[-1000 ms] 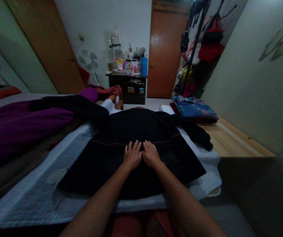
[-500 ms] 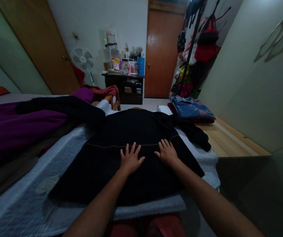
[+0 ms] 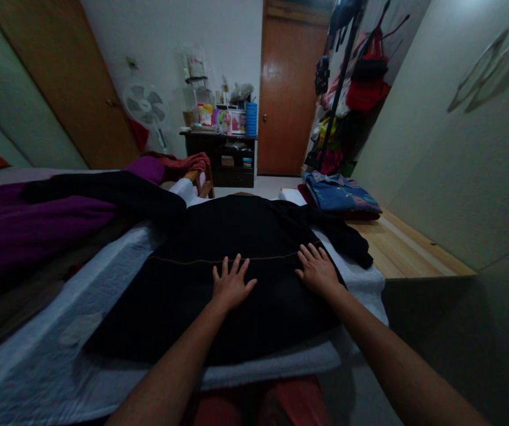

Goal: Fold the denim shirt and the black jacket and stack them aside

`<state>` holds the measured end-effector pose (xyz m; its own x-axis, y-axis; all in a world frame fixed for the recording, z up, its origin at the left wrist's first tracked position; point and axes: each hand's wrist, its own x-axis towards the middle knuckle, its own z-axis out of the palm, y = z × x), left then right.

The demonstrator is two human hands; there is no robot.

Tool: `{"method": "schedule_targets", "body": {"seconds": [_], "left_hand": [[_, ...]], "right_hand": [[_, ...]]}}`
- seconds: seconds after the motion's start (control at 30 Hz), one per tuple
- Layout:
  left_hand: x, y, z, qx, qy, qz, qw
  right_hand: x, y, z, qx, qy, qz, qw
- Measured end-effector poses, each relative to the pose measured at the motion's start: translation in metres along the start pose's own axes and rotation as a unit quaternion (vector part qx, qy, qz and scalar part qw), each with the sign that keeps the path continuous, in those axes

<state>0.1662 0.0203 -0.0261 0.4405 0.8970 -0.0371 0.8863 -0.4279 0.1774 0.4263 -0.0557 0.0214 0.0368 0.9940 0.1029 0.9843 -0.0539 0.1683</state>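
- The left hand [image 3: 230, 287] lies palm down with fingers and thumb spread wide, grasping nothing, near the middle of a black garment [image 3: 236, 228].
- The right hand [image 3: 318, 271] is also palm down and open, its fingers slightly parted and holding nothing; it rests near the garment's right edge, well apart from the left.
- Both hands' fingertips are close to a thin brownish line [image 3: 192, 261] running across the black garment.
- The garment lies spread out in front of the person, its wide lower edge nearest the body, one sleeve [image 3: 347, 239] stretched out to the right.
- Under it is a whitish quilted cloth [image 3: 121, 269], showing on both sides and along the near edge.
- To the left, purple cloth [image 3: 41, 222] lies heaped, with a long black piece across it.
- To the right, a folded blue denim garment [image 3: 340, 192] sits on dark red cloth, beside a bare stretch of wooden board [image 3: 418, 254].
- Farther off are a white fan [image 3: 145, 106], a dark cabinet [image 3: 232, 160] with a blue container [image 3: 251, 118] on top, a brown door [image 3: 287, 94] and a hanging red bag [image 3: 367, 92].
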Motion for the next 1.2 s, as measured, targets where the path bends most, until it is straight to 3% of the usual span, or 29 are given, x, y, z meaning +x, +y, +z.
{"method": "schedule_targets", "body": {"seconds": [0.23,0.37,0.43,0.5,0.63,0.73,0.83,0.93,1.07,1.2], "left_hand": [[0.000,0.000,-0.004,0.008,-0.009,-0.003,1.000],[-0.003,0.007,-0.010,0.016,-0.006,-0.009,1.000],[-0.008,0.022,-0.013,0.031,0.028,0.027,0.999],[-0.015,0.045,-0.013,0.030,0.068,0.108,0.991],[-0.027,0.096,-0.002,-0.051,0.025,0.215,0.975],[-0.031,0.117,0.011,-0.084,-0.011,0.227,0.970],[-0.032,0.121,0.018,-0.086,-0.023,0.221,0.971],[-0.033,0.121,0.017,-0.078,-0.024,0.221,0.972],[-0.034,0.121,0.015,-0.068,-0.024,0.216,0.974],[-0.035,0.122,0.017,-0.065,-0.020,0.211,0.975]], "right_hand": [[-0.017,0.017,-0.004,0.030,-0.041,0.049,0.997],[-0.028,0.024,-0.008,0.059,-0.032,0.067,0.995],[-0.031,0.026,-0.011,0.087,-0.007,0.080,0.993],[-0.032,0.028,-0.015,0.120,0.028,0.093,0.988],[-0.032,0.030,-0.023,0.174,0.059,0.148,0.972],[-0.033,0.035,-0.027,0.198,0.029,0.206,0.958],[-0.037,0.042,-0.030,0.240,-0.011,0.210,0.948],[-0.042,0.049,-0.032,0.306,-0.036,0.157,0.938],[-0.049,0.056,-0.028,0.364,-0.039,0.122,0.923],[-0.054,0.064,-0.023,0.364,-0.035,0.141,0.920]]}}
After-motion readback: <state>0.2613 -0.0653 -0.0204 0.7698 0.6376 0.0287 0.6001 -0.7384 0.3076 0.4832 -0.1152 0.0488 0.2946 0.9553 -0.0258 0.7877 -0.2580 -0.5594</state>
